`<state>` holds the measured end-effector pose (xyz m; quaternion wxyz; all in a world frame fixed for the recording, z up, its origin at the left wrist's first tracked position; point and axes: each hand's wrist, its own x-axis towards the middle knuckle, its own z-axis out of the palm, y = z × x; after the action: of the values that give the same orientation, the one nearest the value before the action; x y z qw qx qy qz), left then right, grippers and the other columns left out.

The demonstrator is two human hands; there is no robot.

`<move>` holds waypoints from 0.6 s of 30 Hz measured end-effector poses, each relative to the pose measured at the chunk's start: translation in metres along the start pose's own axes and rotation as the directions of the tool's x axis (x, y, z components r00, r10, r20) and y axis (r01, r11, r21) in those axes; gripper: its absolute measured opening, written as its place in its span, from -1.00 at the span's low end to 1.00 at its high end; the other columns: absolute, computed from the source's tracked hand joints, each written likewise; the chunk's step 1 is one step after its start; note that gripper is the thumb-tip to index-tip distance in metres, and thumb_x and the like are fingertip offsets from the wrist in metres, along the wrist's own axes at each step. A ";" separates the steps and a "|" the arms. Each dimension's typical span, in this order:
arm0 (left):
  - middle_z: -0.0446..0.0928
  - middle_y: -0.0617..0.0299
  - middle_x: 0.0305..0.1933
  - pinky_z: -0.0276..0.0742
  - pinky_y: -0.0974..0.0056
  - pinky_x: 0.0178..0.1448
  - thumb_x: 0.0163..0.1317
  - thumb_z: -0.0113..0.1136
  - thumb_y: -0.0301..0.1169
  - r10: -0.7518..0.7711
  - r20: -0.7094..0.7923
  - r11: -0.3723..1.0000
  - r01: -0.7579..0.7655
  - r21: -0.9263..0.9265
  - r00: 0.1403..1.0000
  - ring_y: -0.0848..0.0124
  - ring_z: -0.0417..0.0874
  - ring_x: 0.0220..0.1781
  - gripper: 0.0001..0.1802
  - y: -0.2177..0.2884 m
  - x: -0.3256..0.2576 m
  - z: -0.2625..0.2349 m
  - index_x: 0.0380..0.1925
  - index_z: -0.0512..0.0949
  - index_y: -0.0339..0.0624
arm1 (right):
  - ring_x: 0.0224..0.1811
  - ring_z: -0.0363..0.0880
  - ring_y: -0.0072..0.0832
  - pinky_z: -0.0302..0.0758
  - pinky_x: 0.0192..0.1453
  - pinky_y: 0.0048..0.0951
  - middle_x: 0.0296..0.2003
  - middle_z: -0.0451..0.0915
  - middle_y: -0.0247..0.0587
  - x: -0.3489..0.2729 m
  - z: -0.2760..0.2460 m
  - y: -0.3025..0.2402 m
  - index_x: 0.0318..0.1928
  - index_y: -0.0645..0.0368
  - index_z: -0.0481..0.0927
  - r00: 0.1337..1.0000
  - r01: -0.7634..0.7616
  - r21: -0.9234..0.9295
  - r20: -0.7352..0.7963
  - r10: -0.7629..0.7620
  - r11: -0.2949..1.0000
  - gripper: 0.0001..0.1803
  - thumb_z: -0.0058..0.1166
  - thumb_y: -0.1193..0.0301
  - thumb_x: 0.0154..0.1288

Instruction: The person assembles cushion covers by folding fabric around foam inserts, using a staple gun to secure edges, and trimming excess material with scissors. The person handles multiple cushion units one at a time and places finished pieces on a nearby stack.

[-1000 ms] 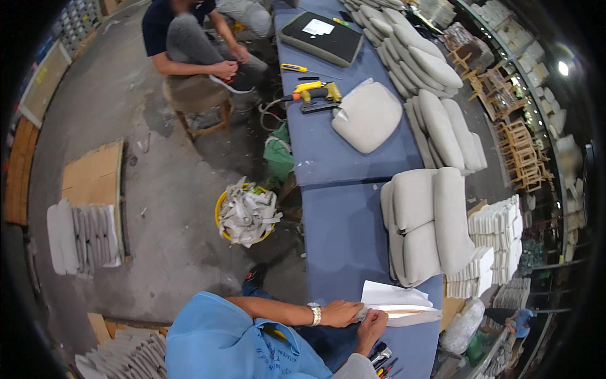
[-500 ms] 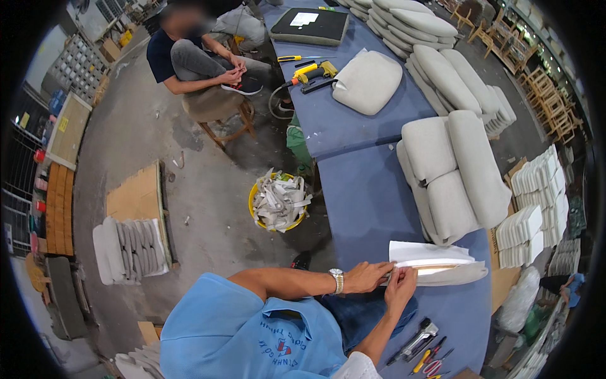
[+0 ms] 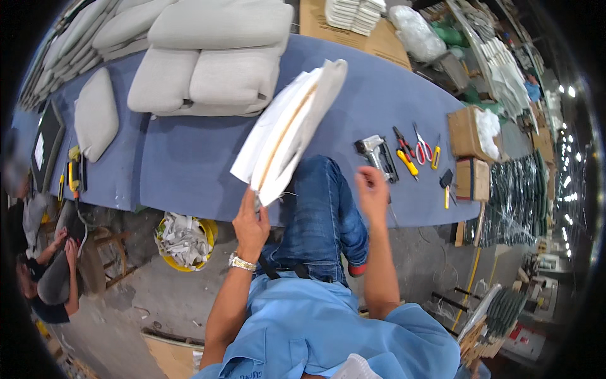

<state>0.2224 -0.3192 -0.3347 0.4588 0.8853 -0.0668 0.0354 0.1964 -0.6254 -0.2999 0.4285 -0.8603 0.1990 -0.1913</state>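
A grey upholstered cushion (image 3: 328,85) stands tilted over the table and my thigh, its white lining and a thin brown wood-coloured edge turned toward me. My left hand (image 3: 250,228) pinches its lower end, fingers closed round the fabric. Off to the right, my right hand (image 3: 372,189) is in the air by the table edge, apart from the cushion. Its fingers are smeared by motion. Just beyond that hand lies a staple gun (image 3: 380,156). Beside it are red-handled pliers (image 3: 404,142), a yellow-handled tool (image 3: 407,164), scissors (image 3: 423,150) and a yellow cutter (image 3: 436,156).
Grey cushions (image 3: 221,25) are stacked at the back left. On the far left are a loose cushion (image 3: 96,117) and a yellow glue gun (image 3: 74,174). A yellow bucket of scraps (image 3: 186,241) stands on the floor. Another person's hands (image 3: 66,243) show at lower left. Cartons (image 3: 467,136) stand at right.
My view has swung right toward the tools. Both hands were at the cushion's end; my right hand has come away toward the staple gun, while the left keeps hold and the cushion is tilted up.
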 end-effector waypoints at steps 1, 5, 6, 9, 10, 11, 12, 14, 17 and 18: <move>0.57 -0.21 0.28 0.69 -0.02 0.09 0.25 0.20 -0.53 0.086 -0.043 0.994 -0.083 0.065 0.995 -0.09 0.70 0.14 -0.33 -0.004 -0.004 -0.001 0.41 0.38 -0.18 | -0.12 0.66 -0.42 0.60 0.03 -0.39 -0.11 0.65 -0.21 0.003 -0.021 0.047 0.03 0.20 0.65 0.997 -0.077 -0.111 -0.017 0.076 0.991 -0.70 0.31 0.45 0.31; 0.51 -0.13 0.37 0.71 -0.01 0.04 0.26 0.22 -0.52 0.082 0.013 0.996 -0.082 0.020 0.997 -0.16 0.69 0.11 -0.34 0.017 -0.007 -0.007 0.41 0.37 -0.19 | 0.13 0.62 -0.16 0.54 0.23 -0.18 0.14 0.60 0.05 0.023 -0.055 0.172 0.39 0.18 0.41 0.989 -0.138 -0.406 -0.016 0.144 0.903 -0.26 0.38 0.44 0.21; 0.51 -0.12 0.38 0.72 0.01 0.03 0.25 0.22 -0.53 0.075 0.007 0.997 -0.075 0.008 0.997 -0.15 0.69 0.12 -0.35 0.020 -0.007 -0.007 0.39 0.39 -0.21 | 0.16 0.61 -0.12 0.53 0.25 -0.15 0.16 0.58 0.08 0.032 -0.047 0.172 0.41 0.17 0.39 0.989 -0.103 -0.461 0.048 0.140 0.881 -0.23 0.39 0.44 0.19; 0.50 -0.08 0.40 0.74 0.04 -0.03 0.25 0.23 -0.54 0.045 0.016 0.999 -0.045 -0.022 0.999 -0.12 0.71 0.11 -0.37 0.027 -0.015 -0.012 0.36 0.40 -0.24 | 0.17 0.61 0.01 0.51 0.27 -0.07 0.14 0.59 0.11 0.064 -0.025 0.183 0.46 0.16 0.31 0.989 0.027 -0.557 0.136 0.059 0.830 -0.11 0.42 0.43 0.11; 0.49 -0.07 0.41 0.75 0.06 -0.05 0.25 0.23 -0.54 0.048 0.027 0.998 -0.047 -0.034 0.998 -0.11 0.71 0.10 -0.37 0.029 -0.015 -0.011 0.36 0.40 -0.25 | 0.16 0.62 0.02 0.52 0.27 -0.07 0.12 0.61 0.10 0.071 -0.025 0.193 0.46 0.17 0.30 0.983 -0.024 -0.573 0.137 0.125 0.819 -0.11 0.41 0.44 0.11; 0.49 -0.04 0.42 0.75 0.07 -0.07 0.24 0.26 -0.52 0.032 0.028 0.999 -0.032 -0.009 0.999 -0.09 0.73 0.09 -0.36 0.028 -0.014 -0.010 0.36 0.40 -0.25 | 0.15 0.62 0.03 0.52 0.26 -0.06 0.09 0.62 0.09 0.082 -0.019 0.188 0.46 0.17 0.30 0.974 -0.063 -0.586 0.142 0.178 0.808 -0.10 0.41 0.44 0.10; 0.49 -0.03 0.42 0.75 0.07 -0.09 0.24 0.27 -0.52 0.043 0.001 0.999 -0.043 -0.023 0.999 -0.08 0.73 0.07 -0.35 0.026 -0.014 -0.008 0.37 0.41 -0.23 | 0.13 0.63 0.04 0.52 0.25 -0.05 0.07 0.64 0.07 0.090 -0.018 0.184 0.46 0.18 0.29 0.962 -0.106 -0.599 0.140 0.234 0.794 -0.10 0.41 0.44 0.09; 0.50 -0.02 0.41 0.75 0.07 -0.14 0.24 0.28 -0.50 0.070 -0.053 0.996 -0.072 -0.052 0.996 -0.08 0.75 0.02 -0.34 0.025 -0.016 -0.005 0.38 0.41 -0.18 | -0.03 0.65 -0.13 0.56 0.09 -0.16 -0.04 0.66 -0.02 0.100 -0.037 0.173 0.38 0.21 0.38 0.941 -0.145 -0.515 0.192 0.279 0.845 -0.18 0.43 0.41 0.08; 0.51 0.00 0.40 0.73 0.08 -0.18 0.22 0.30 -0.50 -0.003 -0.006 0.998 0.002 -0.063 1.000 -0.06 0.76 -0.07 -0.31 0.033 -0.013 -0.005 0.41 0.43 -0.06 | -0.31 0.58 -0.50 0.53 -0.20 -0.43 -0.24 0.66 -0.21 0.103 -0.077 0.162 0.20 0.27 0.55 0.942 -0.202 -0.283 0.206 0.265 0.938 -0.39 0.44 0.32 0.16; 0.52 0.01 0.40 0.73 0.08 -0.19 0.21 0.30 -0.50 -0.011 -0.028 0.998 0.009 -0.064 1.000 -0.05 0.77 -0.09 -0.29 0.033 -0.014 -0.004 0.42 0.43 -0.03 | -0.32 0.58 -0.52 0.53 -0.20 -0.43 -0.25 0.66 -0.21 0.096 -0.082 0.144 0.19 0.27 0.56 0.930 -0.262 -0.168 0.217 0.295 0.950 -0.42 0.42 0.31 0.21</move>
<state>0.2039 -0.3332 -0.3078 0.4881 0.8698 -0.0568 0.0435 0.2107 -0.8083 -0.3562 0.4126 -0.8672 0.2787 -0.0092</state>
